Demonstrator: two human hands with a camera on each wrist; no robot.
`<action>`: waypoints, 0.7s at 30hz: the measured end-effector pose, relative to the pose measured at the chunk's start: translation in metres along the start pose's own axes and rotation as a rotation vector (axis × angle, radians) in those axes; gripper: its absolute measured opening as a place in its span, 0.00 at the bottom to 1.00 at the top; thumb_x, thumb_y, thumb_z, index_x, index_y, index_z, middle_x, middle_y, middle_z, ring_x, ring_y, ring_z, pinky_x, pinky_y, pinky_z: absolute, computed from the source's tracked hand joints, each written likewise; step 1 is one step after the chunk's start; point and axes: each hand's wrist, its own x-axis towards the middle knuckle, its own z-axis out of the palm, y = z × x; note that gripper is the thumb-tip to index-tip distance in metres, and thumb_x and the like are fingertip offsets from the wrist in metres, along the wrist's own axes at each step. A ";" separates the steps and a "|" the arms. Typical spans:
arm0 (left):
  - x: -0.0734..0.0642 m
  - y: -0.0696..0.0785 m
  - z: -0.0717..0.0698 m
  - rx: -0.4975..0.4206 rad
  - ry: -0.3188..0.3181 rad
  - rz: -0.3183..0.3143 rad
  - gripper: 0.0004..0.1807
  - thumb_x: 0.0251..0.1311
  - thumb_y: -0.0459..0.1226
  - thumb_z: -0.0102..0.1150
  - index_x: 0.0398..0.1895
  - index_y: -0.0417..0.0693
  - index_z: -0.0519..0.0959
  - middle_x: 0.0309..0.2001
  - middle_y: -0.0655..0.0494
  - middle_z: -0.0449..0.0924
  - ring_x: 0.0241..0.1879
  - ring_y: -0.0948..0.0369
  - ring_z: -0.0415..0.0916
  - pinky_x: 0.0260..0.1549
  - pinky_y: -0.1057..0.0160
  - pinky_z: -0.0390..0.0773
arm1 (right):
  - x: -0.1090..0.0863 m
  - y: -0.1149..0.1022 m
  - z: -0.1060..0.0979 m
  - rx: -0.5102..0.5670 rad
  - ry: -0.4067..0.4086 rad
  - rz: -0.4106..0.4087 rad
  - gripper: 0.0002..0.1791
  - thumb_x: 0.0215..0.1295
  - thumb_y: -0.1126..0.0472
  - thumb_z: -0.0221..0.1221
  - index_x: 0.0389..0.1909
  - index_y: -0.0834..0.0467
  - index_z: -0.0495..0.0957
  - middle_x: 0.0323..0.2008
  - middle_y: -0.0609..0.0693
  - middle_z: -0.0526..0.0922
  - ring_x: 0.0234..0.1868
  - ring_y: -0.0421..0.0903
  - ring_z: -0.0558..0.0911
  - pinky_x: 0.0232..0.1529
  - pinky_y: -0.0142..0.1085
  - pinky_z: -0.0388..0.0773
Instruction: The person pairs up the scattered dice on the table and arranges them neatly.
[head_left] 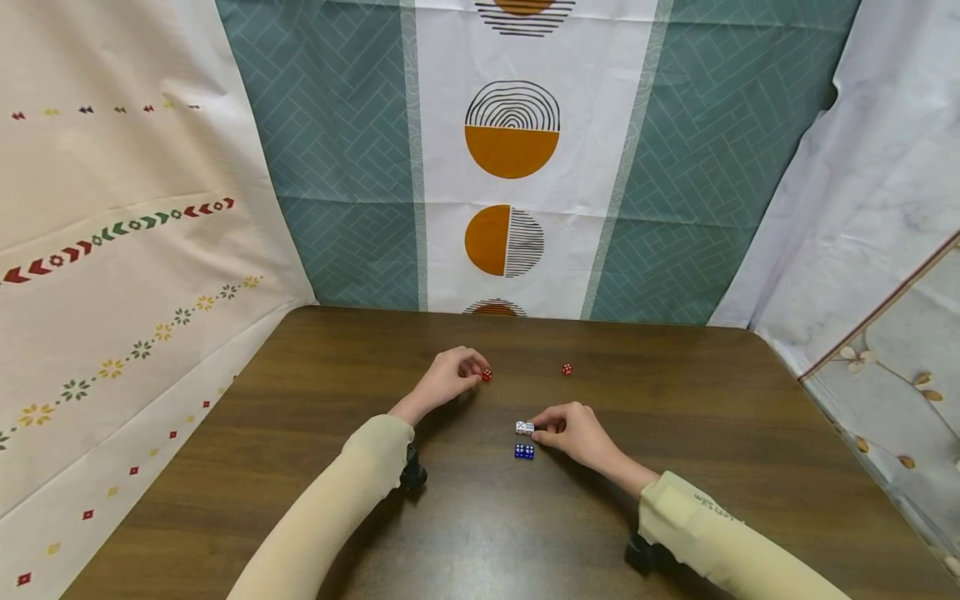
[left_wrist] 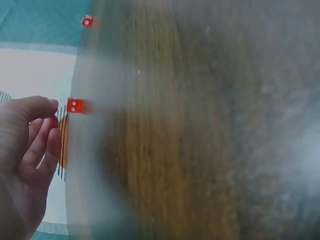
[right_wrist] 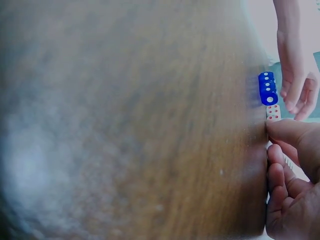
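Observation:
My left hand (head_left: 450, 375) is at a red die (head_left: 487, 376), fingers loosely bent. In the left wrist view that red die (left_wrist: 75, 105) lies just beyond the thumb tip, with a small gap between. The right hand (head_left: 576, 431) pinches the right one of two white dice (head_left: 524, 427) standing side by side. Thumb and index finger are at its right side; part of it is hidden in the right wrist view, where a white face with red dots (right_wrist: 273, 112) shows. Two blue dice (head_left: 524, 452) sit side by side just nearer than the white pair.
A second red die (head_left: 567, 369) lies farther right on the brown wooden table (head_left: 480, 533). Patterned cloths hang behind the table and at both sides, with a teal and white curtain (head_left: 337, 167) at the back.

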 end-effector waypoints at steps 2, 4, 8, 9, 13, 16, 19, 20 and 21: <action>0.002 -0.002 0.000 0.015 0.000 -0.015 0.09 0.60 0.29 0.63 0.44 0.44 0.83 0.37 0.51 0.79 0.34 0.62 0.75 0.33 0.68 0.77 | 0.000 0.000 0.000 0.000 -0.001 -0.002 0.07 0.57 0.59 0.70 0.37 0.51 0.88 0.21 0.44 0.77 0.22 0.36 0.70 0.23 0.28 0.66; 0.003 -0.003 0.000 0.030 -0.004 -0.028 0.10 0.60 0.30 0.64 0.45 0.45 0.82 0.38 0.51 0.78 0.35 0.61 0.75 0.35 0.67 0.77 | 0.000 0.000 0.001 0.001 -0.002 -0.004 0.07 0.58 0.60 0.70 0.37 0.51 0.88 0.21 0.44 0.77 0.22 0.36 0.70 0.23 0.28 0.66; 0.007 -0.004 0.001 0.058 -0.015 -0.050 0.12 0.60 0.30 0.64 0.47 0.45 0.82 0.41 0.50 0.78 0.37 0.60 0.76 0.39 0.64 0.78 | -0.001 0.000 0.000 0.001 -0.003 -0.001 0.07 0.58 0.60 0.70 0.38 0.52 0.88 0.21 0.44 0.77 0.22 0.37 0.70 0.23 0.28 0.66; 0.008 -0.004 0.002 0.066 -0.018 -0.053 0.12 0.60 0.30 0.64 0.47 0.44 0.81 0.41 0.49 0.78 0.38 0.59 0.76 0.40 0.64 0.78 | -0.001 -0.001 0.000 0.001 -0.003 0.000 0.07 0.58 0.60 0.69 0.38 0.52 0.88 0.21 0.44 0.77 0.23 0.37 0.70 0.23 0.28 0.66; 0.012 -0.004 0.005 0.078 -0.028 -0.057 0.11 0.60 0.29 0.64 0.46 0.43 0.82 0.40 0.49 0.79 0.37 0.59 0.77 0.38 0.63 0.78 | -0.001 -0.001 0.000 0.001 -0.003 0.002 0.07 0.58 0.60 0.70 0.38 0.52 0.88 0.21 0.44 0.77 0.22 0.37 0.70 0.23 0.28 0.66; 0.014 -0.004 0.009 0.077 -0.030 -0.068 0.10 0.59 0.29 0.64 0.44 0.43 0.83 0.38 0.49 0.79 0.36 0.59 0.77 0.38 0.63 0.78 | 0.000 -0.001 0.000 0.003 -0.004 0.001 0.07 0.58 0.60 0.70 0.38 0.52 0.88 0.21 0.44 0.78 0.23 0.37 0.70 0.23 0.28 0.67; 0.015 -0.005 0.012 0.066 -0.036 -0.081 0.09 0.59 0.29 0.65 0.43 0.43 0.83 0.37 0.49 0.80 0.35 0.60 0.77 0.38 0.64 0.77 | 0.000 -0.001 0.000 0.002 -0.004 0.003 0.07 0.58 0.60 0.70 0.38 0.52 0.88 0.21 0.44 0.78 0.23 0.36 0.70 0.23 0.28 0.67; 0.015 -0.005 0.012 0.062 -0.037 -0.085 0.09 0.59 0.29 0.65 0.43 0.43 0.83 0.37 0.49 0.80 0.35 0.60 0.77 0.38 0.64 0.77 | 0.000 -0.001 0.000 0.002 -0.005 0.006 0.07 0.58 0.60 0.70 0.38 0.51 0.88 0.21 0.43 0.78 0.23 0.36 0.70 0.23 0.28 0.67; 0.015 -0.005 0.013 0.058 -0.038 -0.088 0.09 0.59 0.29 0.65 0.42 0.43 0.83 0.36 0.49 0.81 0.35 0.60 0.76 0.38 0.64 0.77 | 0.000 -0.001 0.000 0.001 -0.005 0.008 0.07 0.57 0.60 0.70 0.38 0.51 0.88 0.21 0.43 0.78 0.23 0.36 0.70 0.23 0.28 0.67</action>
